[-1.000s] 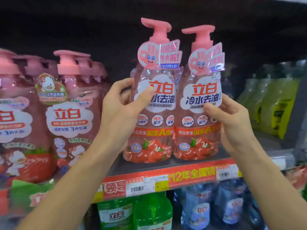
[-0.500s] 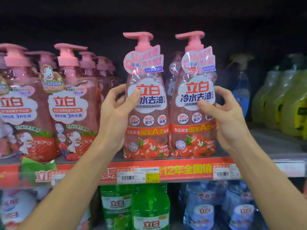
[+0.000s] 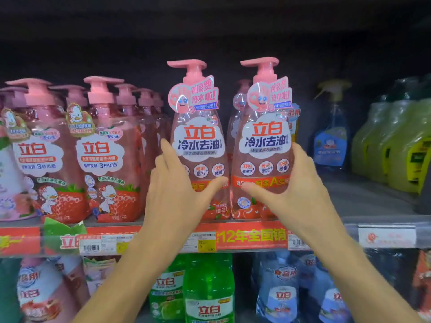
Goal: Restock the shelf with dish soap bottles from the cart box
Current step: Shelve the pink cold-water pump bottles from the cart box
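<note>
— Where were the two dish soap bottles?

— Upright, side by side at the front edge of the shelf [image 3: 373, 197]. The left bottle [image 3: 198, 145] and the right bottle [image 3: 265, 141] stood just beside each other, pink pump heads up, above the red price strip [image 3: 251, 236].

— And the hands?

— The left hand [image 3: 177, 190] lay against the left bottle, fingers fairly straight along its side, thumb across the front. The right hand [image 3: 296, 190] mirrored it on the right bottle, fingers up its outer side, thumb over the front label. Neither hand was curled tight.

— Anything else nearby?

— Strawberry-label pump bottles [image 3: 102, 157] stood to the left, a blue spray bottle [image 3: 331, 141] and yellow-green bottles [image 3: 401, 145] to the right, green bottles [image 3: 207, 287] on the shelf below.
</note>
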{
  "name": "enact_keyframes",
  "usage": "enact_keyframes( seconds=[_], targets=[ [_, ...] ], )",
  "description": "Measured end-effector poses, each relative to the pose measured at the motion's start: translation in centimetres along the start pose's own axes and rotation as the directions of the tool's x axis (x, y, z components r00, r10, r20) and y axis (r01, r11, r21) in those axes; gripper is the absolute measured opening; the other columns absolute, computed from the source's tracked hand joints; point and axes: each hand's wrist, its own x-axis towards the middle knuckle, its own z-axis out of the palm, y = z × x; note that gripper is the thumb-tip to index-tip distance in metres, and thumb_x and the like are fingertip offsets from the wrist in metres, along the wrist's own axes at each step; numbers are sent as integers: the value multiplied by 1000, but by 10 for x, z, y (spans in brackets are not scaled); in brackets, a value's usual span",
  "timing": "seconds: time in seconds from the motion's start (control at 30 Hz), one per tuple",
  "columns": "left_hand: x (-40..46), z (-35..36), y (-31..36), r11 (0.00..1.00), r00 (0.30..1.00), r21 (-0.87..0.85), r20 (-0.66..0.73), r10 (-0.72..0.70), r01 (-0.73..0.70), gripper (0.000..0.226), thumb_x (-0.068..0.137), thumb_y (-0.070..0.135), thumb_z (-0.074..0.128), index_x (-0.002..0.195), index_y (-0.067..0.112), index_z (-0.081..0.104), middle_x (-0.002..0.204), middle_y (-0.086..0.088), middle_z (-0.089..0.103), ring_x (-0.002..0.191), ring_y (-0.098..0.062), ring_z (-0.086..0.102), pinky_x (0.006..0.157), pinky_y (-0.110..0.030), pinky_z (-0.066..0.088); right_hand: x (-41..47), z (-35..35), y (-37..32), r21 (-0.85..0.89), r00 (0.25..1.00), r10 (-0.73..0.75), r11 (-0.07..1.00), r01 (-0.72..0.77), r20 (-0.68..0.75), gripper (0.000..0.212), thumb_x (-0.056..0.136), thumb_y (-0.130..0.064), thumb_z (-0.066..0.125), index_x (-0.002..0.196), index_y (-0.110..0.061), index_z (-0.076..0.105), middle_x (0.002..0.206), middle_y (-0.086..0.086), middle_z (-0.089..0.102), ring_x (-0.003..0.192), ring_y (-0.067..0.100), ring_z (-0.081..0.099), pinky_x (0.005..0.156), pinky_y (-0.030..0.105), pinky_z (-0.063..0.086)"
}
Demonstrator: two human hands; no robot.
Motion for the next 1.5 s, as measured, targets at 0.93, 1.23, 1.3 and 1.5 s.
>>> enact_keyframes(
  seconds=[0.93, 1.23, 1.3, 1.5],
  targets=[
    [46, 36, -12, 994, 994, -89, 101, -46, 55, 119, 74, 51, 79, 153, 9, 2, 147, -13, 39, 132, -33, 44, 106, -46, 33, 4, 14, 3, -65, 997, 74, 995, -73, 25, 118, 68, -45, 87, 155, -18, 11, 141, 7, 40, 127, 30, 50, 97, 42, 44],
    [61, 48, -20, 998, 996, -38, 71, -46, 49, 119, 72, 56, 78, 154, 10, 5, 142, -16, 45, 127, -34, 50, 102, -47, 39, 2, 15, 4, -125, 998, 54, 991, -50, 31, 122, 71, -52, 81, 156, -16, 1, 147, 7, 34, 132, 30, 45, 100, 45, 44],
    [64, 51, -21, 998, 996, -33, 75, -55, 58, 119, 73, 55, 77, 154, 9, 3, 143, -16, 43, 128, -34, 48, 103, -47, 38, 1, 15, 5, -136, 998, 61, 989, -57, 29, 122, 70, -55, 80, 156, -17, 1, 147, 6, 35, 132, 30, 46, 99, 48, 44],
    [69, 61, -24, 997, 994, -13, 85, -74, 75, 118, 79, 55, 72, 155, 9, -5, 150, -17, 35, 132, -38, 44, 104, -48, 37, 0, 16, 8, -177, 997, 73, 982, -69, 18, 120, 68, -62, 78, 155, -21, 5, 147, 2, 37, 135, 26, 42, 99, 50, 45]
  ],
)
